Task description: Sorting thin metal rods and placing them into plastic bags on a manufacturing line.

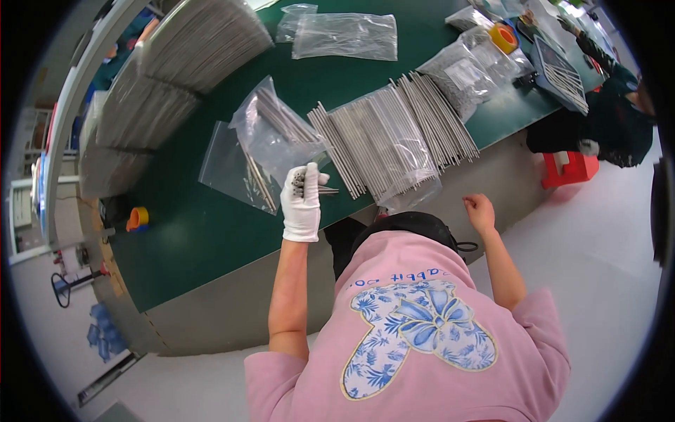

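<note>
A white glove covers my left hand [301,211], whose fingers are curled closed over the table's near edge. Thin metal rods [328,190] stick out to the right of it, and it appears to grip them. Just beyond it, touching, a clear plastic bag [264,130] with several rods inside lies on another clear bag [221,169]. Wide rows of grey metal rods [436,116] lie to the right, partly under a clear plastic bag [394,141]. Bare and loosely closed, my right hand [480,212] hangs off the table's edge, with nothing visible in it.
Tall stacks of plastic-wrapped packs [204,46] stand at the left of the green table [190,257]. A tape roll [138,219] lies near them. Flat bags [344,36] lie at the back. At right are filled bags [460,74], a blue tray [559,74] and another person [598,123].
</note>
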A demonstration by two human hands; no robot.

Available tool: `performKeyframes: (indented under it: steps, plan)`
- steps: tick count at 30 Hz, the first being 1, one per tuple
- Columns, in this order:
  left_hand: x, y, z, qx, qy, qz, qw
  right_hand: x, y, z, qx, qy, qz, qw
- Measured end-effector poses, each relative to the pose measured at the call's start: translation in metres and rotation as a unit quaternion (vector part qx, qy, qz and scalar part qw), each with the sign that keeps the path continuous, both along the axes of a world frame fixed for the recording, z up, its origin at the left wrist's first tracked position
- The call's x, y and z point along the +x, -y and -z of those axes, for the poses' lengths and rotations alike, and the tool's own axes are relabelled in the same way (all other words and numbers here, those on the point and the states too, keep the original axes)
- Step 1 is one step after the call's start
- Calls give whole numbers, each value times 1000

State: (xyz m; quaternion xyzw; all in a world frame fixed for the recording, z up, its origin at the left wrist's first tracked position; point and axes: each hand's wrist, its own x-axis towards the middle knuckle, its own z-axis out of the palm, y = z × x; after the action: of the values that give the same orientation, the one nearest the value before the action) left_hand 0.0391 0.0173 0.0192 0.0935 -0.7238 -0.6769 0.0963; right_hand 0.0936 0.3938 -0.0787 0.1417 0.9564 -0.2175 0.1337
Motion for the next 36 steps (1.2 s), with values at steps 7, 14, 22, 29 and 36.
performKeyframes:
  steps: [7, 14, 22, 29, 36]
  plan:
    - [-5, 14, -12, 30, -36, 86, 995, -44, 70, -68, -169, -213, 66, 960]
    - [-6, 24, -7, 25, -73, 194, 978, -55, 188, -142, -261, -285, -42, 921]
    - [-2, 18, -13, 23, -75, 225, 971, -70, 234, -151, -342, -284, -173, 879]
    - [9, 7, -11, -15, -77, 177, 981, -71, 229, -147, -364, -323, -239, 840]
    - [9, -3, -3, -23, -87, 162, 983, -81, 230, -166, -307, -356, -344, 813]
